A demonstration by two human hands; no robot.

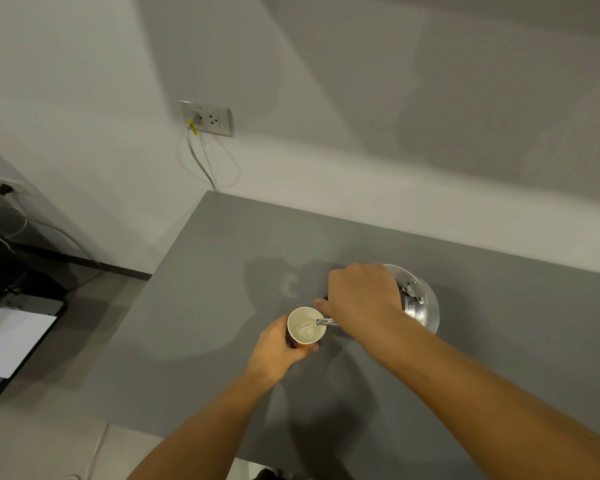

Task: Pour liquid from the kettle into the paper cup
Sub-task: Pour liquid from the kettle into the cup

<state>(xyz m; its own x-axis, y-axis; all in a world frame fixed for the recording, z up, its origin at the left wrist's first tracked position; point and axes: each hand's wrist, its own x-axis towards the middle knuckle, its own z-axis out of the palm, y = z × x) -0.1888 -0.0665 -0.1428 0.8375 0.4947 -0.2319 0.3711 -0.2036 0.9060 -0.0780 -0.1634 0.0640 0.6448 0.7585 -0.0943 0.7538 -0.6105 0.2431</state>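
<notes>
A silver metal kettle (421, 303) is tilted to the left above the grey table (222, 271). My right hand (361, 296) grips its handle from above and hides most of its body. Its thin spout reaches over the rim of a white-lined paper cup (306, 326), and liquid runs into the cup, which holds some liquid. My left hand (279, 351) wraps around the cup's side from the near left and holds it upright.
A white wall runs behind the table, with a socket (207, 118) and a cable hanging down to the table's back left corner. At left, beyond the table's edge, lower down, stands a dark printer (14, 337) with white paper.
</notes>
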